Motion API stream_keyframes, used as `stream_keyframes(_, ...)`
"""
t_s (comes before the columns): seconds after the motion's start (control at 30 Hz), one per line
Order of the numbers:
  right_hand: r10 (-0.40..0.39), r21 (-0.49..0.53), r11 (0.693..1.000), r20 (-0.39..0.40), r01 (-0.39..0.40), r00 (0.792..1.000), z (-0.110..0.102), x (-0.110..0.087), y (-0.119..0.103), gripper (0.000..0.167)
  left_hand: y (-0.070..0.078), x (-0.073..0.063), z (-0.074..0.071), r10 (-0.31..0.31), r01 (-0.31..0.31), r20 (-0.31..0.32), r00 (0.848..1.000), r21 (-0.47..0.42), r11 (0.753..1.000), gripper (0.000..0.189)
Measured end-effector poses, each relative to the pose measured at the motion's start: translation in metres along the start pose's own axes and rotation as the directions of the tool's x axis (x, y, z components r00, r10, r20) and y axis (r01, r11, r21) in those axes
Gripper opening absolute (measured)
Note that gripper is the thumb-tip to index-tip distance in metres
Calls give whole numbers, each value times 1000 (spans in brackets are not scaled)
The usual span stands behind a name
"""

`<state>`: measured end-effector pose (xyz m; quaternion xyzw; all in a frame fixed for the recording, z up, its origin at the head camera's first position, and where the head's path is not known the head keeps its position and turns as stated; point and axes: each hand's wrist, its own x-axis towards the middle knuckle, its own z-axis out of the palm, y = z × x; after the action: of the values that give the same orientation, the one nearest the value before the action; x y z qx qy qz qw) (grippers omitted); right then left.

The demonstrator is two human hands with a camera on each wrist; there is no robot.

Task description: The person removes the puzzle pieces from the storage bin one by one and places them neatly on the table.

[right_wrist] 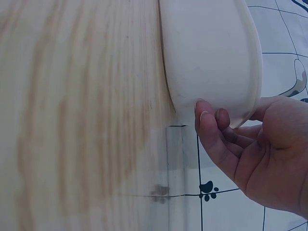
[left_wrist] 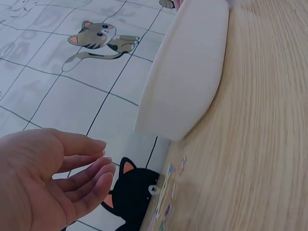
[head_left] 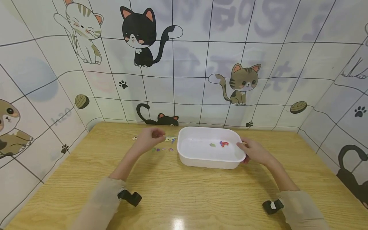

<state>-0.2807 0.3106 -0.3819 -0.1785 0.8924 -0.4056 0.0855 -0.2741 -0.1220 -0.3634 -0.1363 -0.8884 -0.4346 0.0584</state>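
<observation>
A white plastic basin (head_left: pixel 211 163) sits on the wooden table, with a small red-and-blue piece (head_left: pixel 224 144) and a small green piece (head_left: pixel 212 145) lying inside. My right hand (head_left: pixel 254 150) grips its right end, thumb over the rim and fingers under the outer wall, as the right wrist view confirms. Left of the basin, my left hand (head_left: pixel 149 139) hovers with loosely bent fingers and nothing between them. Beneath and beside that hand lie a flat yellowish-and-blue piece (head_left: pixel 171 139) and several tiny purple, green and pink pieces (head_left: pixel 171 149), partly hidden by it.
The wooden table (head_left: pixel 184 191) meets a cloth backdrop (head_left: pixel 189 60) printed with grid lines and cartoon cats at the back and sides. Black wrist cameras are strapped over both sleeves (head_left: pixel 97 201).
</observation>
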Motion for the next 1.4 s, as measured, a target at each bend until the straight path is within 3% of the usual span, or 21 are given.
stream_keyframes(0.23, -6, 4, 1000, 5, 6, 1000, 0, 0, 0, 48, 19, 8, 16, 74, -73, 17, 997, -31, 997, 19)
stream_keyframes(0.53, -14, 12, 1000, 7, 14, 1000, 0, 0, -1, 48, 44, 17, 41, 132, -121, 95, 987, -112, 986, 15)
stream_keyframes(0.93, -7, 3, 1000, 3, 7, 1000, -2, -1, -1, 46, 64, 32, 83, 195, -178, 140, 971, -131, 975, 16)
stream_keyframes(1.17, -11, 1, 1000, 7, 11, 1000, -1, -1, -1, 46, 72, 40, 106, 169, -145, 167, 972, -143, 979, 17)
stream_keyframes(1.4, -12, 10, 1000, 9, 12, 1000, -1, -1, -2, 47, 78, 53, 124, 129, -114, 181, 975, -88, 990, 21)
